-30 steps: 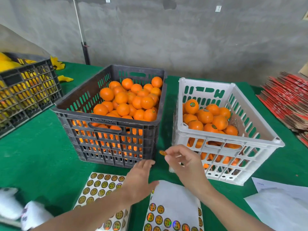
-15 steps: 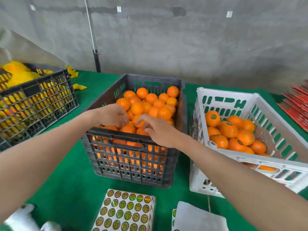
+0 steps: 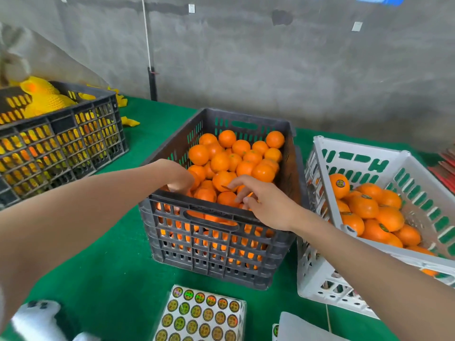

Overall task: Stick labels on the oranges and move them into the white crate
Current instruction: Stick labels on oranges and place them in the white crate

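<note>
both hands had come up off the sticker sheets and gone into the dark crate (image 3: 209, 244) since a second earlier. left hand (image 3: 176, 178) was down in the near left corner, fingers curled in among the oranges (image 3: 246, 153) - couldn't tell if it actually had one. right hand (image 3: 268, 207) hovered over the near fruit with fingers loosely spread, gripping no orange, with a small label (image 3: 225, 187) at the tip of its index finger. most oranges were piled in that dark crate; the labelled oranges (image 3: 364, 205) sat in the white crate (image 3: 327, 183) just beside it on the right. a label sheet (image 3: 204, 313) lay on the green cloth (image 3: 98, 267) in front - another black crate (image 3: 61, 141) with yellow netting stood off left.
</note>
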### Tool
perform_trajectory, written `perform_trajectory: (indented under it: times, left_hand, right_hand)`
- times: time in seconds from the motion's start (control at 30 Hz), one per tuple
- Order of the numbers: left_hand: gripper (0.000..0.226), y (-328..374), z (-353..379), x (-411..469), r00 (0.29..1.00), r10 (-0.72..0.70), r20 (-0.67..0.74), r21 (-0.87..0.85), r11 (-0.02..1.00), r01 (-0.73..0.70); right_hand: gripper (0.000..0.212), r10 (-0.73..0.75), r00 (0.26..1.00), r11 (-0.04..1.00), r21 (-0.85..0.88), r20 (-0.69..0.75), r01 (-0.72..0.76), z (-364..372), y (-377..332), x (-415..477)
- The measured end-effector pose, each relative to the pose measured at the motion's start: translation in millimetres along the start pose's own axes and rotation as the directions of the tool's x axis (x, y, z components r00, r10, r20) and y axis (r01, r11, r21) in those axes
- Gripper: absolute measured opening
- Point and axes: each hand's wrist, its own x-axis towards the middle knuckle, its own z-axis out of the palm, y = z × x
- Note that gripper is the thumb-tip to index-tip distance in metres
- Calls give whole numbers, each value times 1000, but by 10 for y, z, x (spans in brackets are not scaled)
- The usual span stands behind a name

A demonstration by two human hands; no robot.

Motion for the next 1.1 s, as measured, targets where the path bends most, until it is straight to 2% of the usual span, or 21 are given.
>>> perform_trajectory:
  times: [0.07, 0.1, 0.13, 0.2, 0.27, 0.33, 0.4, 0.43, 0.5, 0.57, 0.63, 0.7, 0.77, 0.83, 0.97, 1.1]
  left_hand:
    - [31, 25, -111, -131, 986, 93, -137, 7, 996, -93]
    - [30, 13, -161, -178, 971, 139, -195, -118, 979, -164]
    - [26, 21, -217, -235, 949, 181, -259, -310, 915, -259]
    - [15, 103, -255, -387, 920, 243, -307, -662, 640, -390]
    - [35, 249, -233, -532, 905, 259, -336, -837, 358, -413]
    - [65, 439, -184, -682, 906, 240, -349, -919, 101, -380]
    - [81, 610, -141, -807, 913, 255, -319, -947, -120, -297]
    - [82, 689, -118, -870, 913, 284, -294, -948, -204, -242]
    - [87, 852, -60, -988, 897, 362, -252, -942, -303, -143]
    - [86, 1012, 21, -1082, 861, 449, -238, -936, -344, -80]
    - [81, 1173, 111, -1155, 818, 506, -272, -929, -359, -87]
    - [91, 1318, 202, -1205, 778, 532, -335, -923, -352, -156]
    - [99, 1457, 281, -1220, 758, 532, -377, -922, -289, -256]
    - [106, 1587, 343, -1237, 744, 529, -408, -913, -231, -336]
    - [106, 1796, 426, -1268, 719, 501, -482, -876, -245, -417]
    - [80, 1992, 485, -1311, 709, 477, -519, -854, -255, -454]
  right_hand:
    - [38, -7, 997, 1000, -22, -72, 6, -3, -14, -7]
    - [36, -21, 991, 999, -43, -134, 15, -2, -25, -13]
    - [34, -39, 977, 998, -64, -208, 26, -1, -40, -20]
    - [28, -61, 922, 997, -61, -383, 41, -7, -65, -46]
    - [20, -14, 830, 997, 55, -558, 53, -41, -89, -95]
    - [13, 117, 745, 970, 236, -656, 55, -115, -103, -181]
    - [7, 263, 701, 902, 426, -663, 65, -209, -113, -317]
    - [6, 320, 690, 847, 522, -648, 97, -265, -124, -403]
    - [6, 389, 700, 702, 685, -598, 196, -379, -163, -592]
    - [5, 395, 737, 593, 765, -548, 251, -466, -211, -791]
    - [7, 381, 778, 541, 803, -499, 251, -519, -241, -981]
    - [11, 360, 820, 510, 830, -445, 227, -549, -248, -1157]
    - [11, 341, 853, 501, 844, -395, 190, -578, -230, -1321]
    - [14, 331, 866, 544, 826, -374, 149, -610, -189, -1470]
    - [11, 289, 863, 721, 688, -414, 88, -659, -116, -1694]
    - [16, 211, 843, 889, 456, -495, 45, -685, -76, -1817]
